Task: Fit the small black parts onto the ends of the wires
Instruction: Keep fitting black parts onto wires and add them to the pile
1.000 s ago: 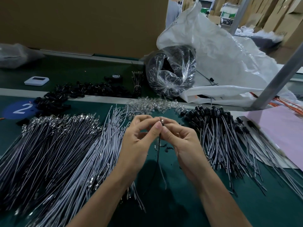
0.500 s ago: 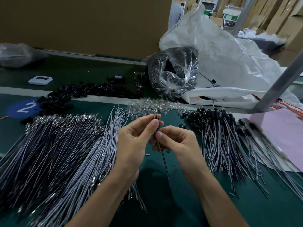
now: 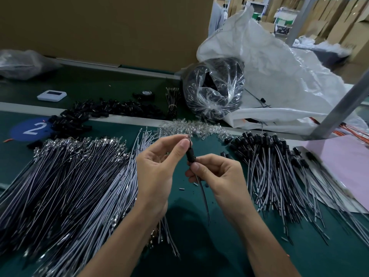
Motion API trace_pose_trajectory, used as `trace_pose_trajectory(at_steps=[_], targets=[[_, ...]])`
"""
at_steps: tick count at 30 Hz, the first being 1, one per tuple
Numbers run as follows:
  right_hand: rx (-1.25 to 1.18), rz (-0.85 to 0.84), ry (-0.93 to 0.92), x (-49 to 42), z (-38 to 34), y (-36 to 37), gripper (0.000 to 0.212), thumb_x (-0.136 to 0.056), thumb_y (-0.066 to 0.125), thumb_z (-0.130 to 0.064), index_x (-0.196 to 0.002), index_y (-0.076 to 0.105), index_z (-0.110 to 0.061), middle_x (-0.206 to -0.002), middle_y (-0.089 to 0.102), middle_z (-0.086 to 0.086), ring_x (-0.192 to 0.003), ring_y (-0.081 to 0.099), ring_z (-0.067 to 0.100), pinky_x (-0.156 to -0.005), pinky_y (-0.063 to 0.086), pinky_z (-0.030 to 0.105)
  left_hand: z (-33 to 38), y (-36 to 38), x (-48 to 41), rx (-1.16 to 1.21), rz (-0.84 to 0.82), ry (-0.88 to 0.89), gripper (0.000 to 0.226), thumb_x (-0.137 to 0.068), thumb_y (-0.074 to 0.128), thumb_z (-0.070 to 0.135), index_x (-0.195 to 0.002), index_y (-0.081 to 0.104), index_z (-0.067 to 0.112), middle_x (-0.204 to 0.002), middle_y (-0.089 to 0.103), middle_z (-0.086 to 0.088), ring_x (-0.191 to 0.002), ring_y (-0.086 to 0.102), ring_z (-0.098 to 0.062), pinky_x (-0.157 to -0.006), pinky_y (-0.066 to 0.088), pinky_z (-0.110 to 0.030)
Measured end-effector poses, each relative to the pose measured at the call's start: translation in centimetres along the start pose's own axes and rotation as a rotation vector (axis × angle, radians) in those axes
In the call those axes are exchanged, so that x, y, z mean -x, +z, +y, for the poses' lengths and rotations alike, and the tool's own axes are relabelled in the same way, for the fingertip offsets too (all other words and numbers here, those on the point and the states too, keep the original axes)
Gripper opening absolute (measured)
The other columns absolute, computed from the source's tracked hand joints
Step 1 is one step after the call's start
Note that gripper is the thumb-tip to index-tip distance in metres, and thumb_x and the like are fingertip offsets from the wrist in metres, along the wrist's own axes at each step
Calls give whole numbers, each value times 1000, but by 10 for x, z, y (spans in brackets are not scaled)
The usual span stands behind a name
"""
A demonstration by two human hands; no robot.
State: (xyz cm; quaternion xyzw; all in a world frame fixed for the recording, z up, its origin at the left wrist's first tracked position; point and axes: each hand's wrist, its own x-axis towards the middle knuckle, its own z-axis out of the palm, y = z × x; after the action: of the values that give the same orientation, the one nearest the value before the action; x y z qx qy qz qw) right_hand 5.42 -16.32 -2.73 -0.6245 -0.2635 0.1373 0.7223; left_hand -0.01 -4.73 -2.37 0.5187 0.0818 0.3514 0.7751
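Two hands pinch one wire (image 3: pixel 203 196) at frame centre, left hand (image 3: pixel 155 172) at its tip, right hand (image 3: pixel 217 176) below the small black part (image 3: pixel 190 156), over a green bench (image 3: pixel 199 246); cartons (image 3: pixel 339 23) upper right.

A flat white rectangular device (image 3: pixel 52 95) lies at the far left of the green desk (image 3: pixel 199 246), behind a round blue sticker with a white 2 (image 3: pixel 32 128). A crinkled clear plastic bag (image 3: pixel 215 90) with dark contents leans against a large white woven sack (image 3: pixel 279 76). A slanted grey metal post (image 3: pixel 343 108) stands above a pink paper sheet (image 3: pixel 347 156). A brown cardboard wall (image 3: pixel 99 27) backs the desk.
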Motion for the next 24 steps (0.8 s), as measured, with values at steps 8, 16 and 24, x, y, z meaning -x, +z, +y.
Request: trace_pose_trajectory(at_steps=[8, 16, 24], targets=[[35, 3, -13, 0, 1, 1, 9, -84, 66, 2, -84, 71, -6, -70, 74, 7, -65, 71, 16, -65, 56, 22, 1, -1, -4, 49, 0, -42, 12, -65, 78, 24, -77, 81, 24, -81, 77, 1, -79, 71, -7, -69, 51, -13], [63, 14, -22, -1, 1, -1, 15, -84, 67, 3, -82, 73, -11, -75, 75, 8, -67, 71, 18, -68, 56, 23, 5, -2, -5, 149, 4, -71, 20, -50, 84, 25, -69, 79, 20, -76, 76, 0, -75, 71, -8, -68, 51, -14], [83, 9, -64, -1, 0, -2, 18, -83, 69, 5, -82, 74, -12, -74, 75, 8, -66, 71, 17, -65, 54, 20, 4, -2, -5, 167, -4, -101, 29, -48, 84, 25, -77, 81, 20, -80, 77, -3, -80, 73, -10, -73, 53, -15]])
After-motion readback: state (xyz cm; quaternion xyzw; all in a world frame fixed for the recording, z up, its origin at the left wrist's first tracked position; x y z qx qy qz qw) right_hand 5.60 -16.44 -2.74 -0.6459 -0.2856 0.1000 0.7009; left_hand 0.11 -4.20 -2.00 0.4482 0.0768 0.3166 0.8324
